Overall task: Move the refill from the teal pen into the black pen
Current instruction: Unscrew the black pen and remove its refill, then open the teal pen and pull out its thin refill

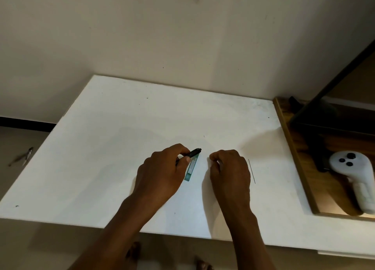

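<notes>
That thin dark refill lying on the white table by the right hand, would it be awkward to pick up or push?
Probably fiddly: the refill is hair-thin and lies flat on the table, so fingers would have little to pinch. It looks very light for its length and may bend if gripped by one end. Being thin and probably round, it would likely roll sideways when nudged.

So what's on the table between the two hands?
In the head view, the teal pen lies on the white table between the left hand and right hand.
</notes>
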